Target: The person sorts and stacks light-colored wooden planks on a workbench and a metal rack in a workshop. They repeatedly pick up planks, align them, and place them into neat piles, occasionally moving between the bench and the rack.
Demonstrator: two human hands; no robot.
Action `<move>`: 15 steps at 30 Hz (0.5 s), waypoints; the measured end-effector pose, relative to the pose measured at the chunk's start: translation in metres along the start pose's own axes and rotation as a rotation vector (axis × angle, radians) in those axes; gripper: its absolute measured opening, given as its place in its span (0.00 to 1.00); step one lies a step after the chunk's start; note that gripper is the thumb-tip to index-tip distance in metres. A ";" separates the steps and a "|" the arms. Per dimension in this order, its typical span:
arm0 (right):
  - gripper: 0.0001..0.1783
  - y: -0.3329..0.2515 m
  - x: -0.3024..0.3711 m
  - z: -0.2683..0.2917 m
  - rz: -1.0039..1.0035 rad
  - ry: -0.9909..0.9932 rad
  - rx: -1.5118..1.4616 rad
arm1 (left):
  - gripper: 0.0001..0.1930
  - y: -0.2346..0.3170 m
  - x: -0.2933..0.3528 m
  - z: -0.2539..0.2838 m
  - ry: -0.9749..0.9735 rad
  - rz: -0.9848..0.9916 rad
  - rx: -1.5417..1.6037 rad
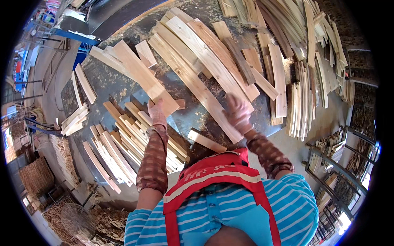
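My left hand (156, 112), in a pale work glove, grips the near edge of a wide flat wooden board (139, 69) that slants away to the far left. A short wood piece (180, 104) pokes out beside that board's near end. My right hand (239, 114), also gloved, is smeared by motion, so its fingers are unclear. It is at the near end of several long boards fanned across the table; the closest is a knotty light plank (197, 88). Whether it touches any board I cannot tell. Both forearms wear brown patterned sleeves.
Narrow strips (135, 127) lie stacked at the near left of the dark, sawdust-strewn table (188, 117). One short block (206, 140) lies close to my red apron. More strips (301, 98) stand bundled on the right, with larger piles behind. A metal rack (332, 188) stands at the right.
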State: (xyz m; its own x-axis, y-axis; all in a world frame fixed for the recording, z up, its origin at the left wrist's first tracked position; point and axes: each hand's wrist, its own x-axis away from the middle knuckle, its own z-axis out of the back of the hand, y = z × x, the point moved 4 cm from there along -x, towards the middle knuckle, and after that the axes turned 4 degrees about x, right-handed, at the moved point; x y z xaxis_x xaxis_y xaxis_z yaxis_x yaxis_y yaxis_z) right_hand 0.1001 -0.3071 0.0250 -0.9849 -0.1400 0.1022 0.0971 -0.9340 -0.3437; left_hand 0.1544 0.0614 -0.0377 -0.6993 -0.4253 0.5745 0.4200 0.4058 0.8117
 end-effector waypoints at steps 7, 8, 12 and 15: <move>0.51 -0.046 0.010 -0.025 -0.321 -0.328 0.010 | 0.38 -0.007 0.056 0.014 0.199 -0.450 -0.123; 0.50 -0.051 0.005 -0.006 -0.331 -0.322 -0.049 | 0.34 -0.014 0.068 0.008 0.069 -0.463 0.212; 0.46 -0.058 0.032 0.018 -0.212 -0.022 -0.130 | 0.34 -0.014 0.104 -0.030 -0.286 0.016 0.134; 0.54 -0.092 0.056 0.037 -0.077 0.129 -0.209 | 0.37 0.017 0.145 -0.050 -0.343 0.020 0.140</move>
State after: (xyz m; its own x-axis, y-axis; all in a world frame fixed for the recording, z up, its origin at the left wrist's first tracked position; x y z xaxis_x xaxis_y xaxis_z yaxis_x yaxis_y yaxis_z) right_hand 0.0418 -0.2411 0.0964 -0.9997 -0.0150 0.0202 0.0021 -0.8501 -0.5267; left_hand 0.0892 -0.0342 0.0653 -0.8549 -0.1304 0.5022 0.3687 0.5284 0.7648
